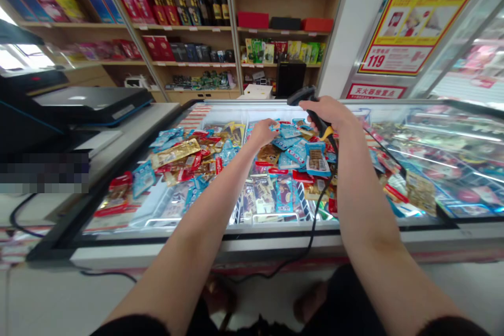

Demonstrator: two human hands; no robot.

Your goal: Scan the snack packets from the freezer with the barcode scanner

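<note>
My right hand (pixel 328 111) is wrapped around the handle of a black barcode scanner (pixel 302 96), whose head points left. A black cable (pixel 315 215) hangs from it. My left hand (pixel 263 133) reaches over blue snack packets (pixel 286 143), its fingers apart and partly curled. Whether its fingertips touch a packet, I cannot tell. Below my right hand lies a blue packet with a clear window (pixel 317 158) showing brown contents. Gold packets (pixel 177 152) and red packets (pixel 120 191) are heaped to the left of my left arm on the glass top.
The packets lie on a glass-topped chest freezer (pixel 149 253) holding ice creams (pixel 263 197) in white wire baskets. A counter with a flat dark device (pixel 94 105) stands at left. Shelves of boxes and bottles (pixel 185 11) line the back. A 119 poster (pixel 423 16) hangs at right.
</note>
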